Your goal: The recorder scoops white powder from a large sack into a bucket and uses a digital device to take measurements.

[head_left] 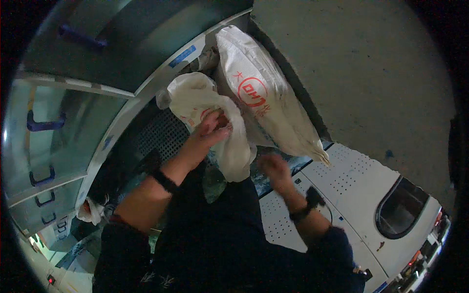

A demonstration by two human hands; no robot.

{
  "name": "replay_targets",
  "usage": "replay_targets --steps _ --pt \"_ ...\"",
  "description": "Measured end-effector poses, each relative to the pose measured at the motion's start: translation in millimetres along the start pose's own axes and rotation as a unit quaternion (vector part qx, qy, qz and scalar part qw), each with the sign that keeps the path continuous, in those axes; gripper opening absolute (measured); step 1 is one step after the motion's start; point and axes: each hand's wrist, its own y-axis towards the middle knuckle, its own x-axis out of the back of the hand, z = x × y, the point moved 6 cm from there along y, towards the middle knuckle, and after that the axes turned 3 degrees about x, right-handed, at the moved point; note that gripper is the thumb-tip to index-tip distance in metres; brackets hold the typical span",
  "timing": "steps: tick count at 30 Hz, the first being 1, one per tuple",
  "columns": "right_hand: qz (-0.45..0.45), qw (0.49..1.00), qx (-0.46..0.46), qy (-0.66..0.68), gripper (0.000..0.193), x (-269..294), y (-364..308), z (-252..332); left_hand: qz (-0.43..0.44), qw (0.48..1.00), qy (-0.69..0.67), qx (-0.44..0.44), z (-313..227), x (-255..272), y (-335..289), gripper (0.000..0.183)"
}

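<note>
In front of me is a white woven sack [233, 154] with its loose, bunched rim folded over and a little red print on it. My left hand [207, 134] lies on this sack, thumb and fingers closed on the folded cloth by the rim. Just right of the sack, and apart from it, is my right hand [275, 171]; its fingers are curled and smeared by motion, so I cannot see whether they hold anything. Beyond lies a fuller white woven sack [273, 93] with red printing, its narrow end pointing toward the right. Each wrist wears a dark band.
Greenish panels with dark blue handles [46, 122] stand at the left. A dark perforated surface [166, 132] lies beside the near sack. At right are a white perforated machine panel [342, 171] with a dark oval window [405, 207], and a grey floor [351, 63]. Another pale bag [90, 211] sits lower left.
</note>
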Motion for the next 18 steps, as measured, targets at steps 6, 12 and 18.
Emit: replay_targets --steps 6,12,18 --pt "-0.081 0.95 0.218 -0.207 0.063 -104.2 -1.9 65.9 0.031 0.951 0.278 -0.13 20.3 -10.4 83.5 0.057" --pt "-0.218 0.94 0.062 -0.256 0.063 -16.5 90.9 -151.4 0.132 0.741 0.62 -0.224 -1.1 10.2 113.9 0.038" --pt "-0.102 0.993 -0.038 0.04 0.057 -8.9 141.5 -138.0 0.056 0.62 0.764 -0.167 61.3 55.7 187.6 0.038"
